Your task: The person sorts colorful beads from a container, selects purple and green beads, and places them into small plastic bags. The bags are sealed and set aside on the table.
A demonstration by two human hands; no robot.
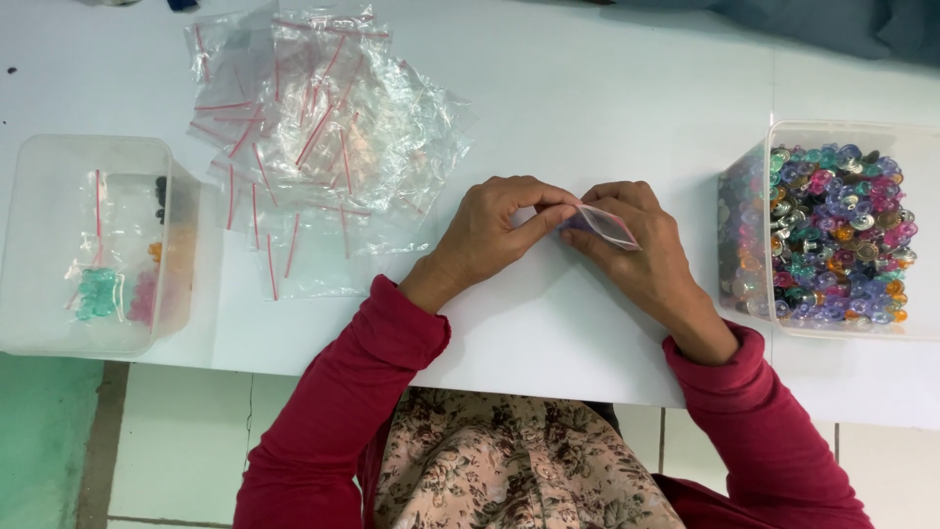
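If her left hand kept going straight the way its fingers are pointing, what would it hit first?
The left hand points rightward, fingertips already pinching the small clear zip bag that the right hand also holds. So it would meet that bag at once, then the right hand's fingers just behind it.

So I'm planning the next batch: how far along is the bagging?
Early. Done: a few filled bags lie in the left tub. In hand: both hands, left hand and right hand, pinch one small zip bag. Left: a heap of empty bags and a right tub nearly full of coloured beads.
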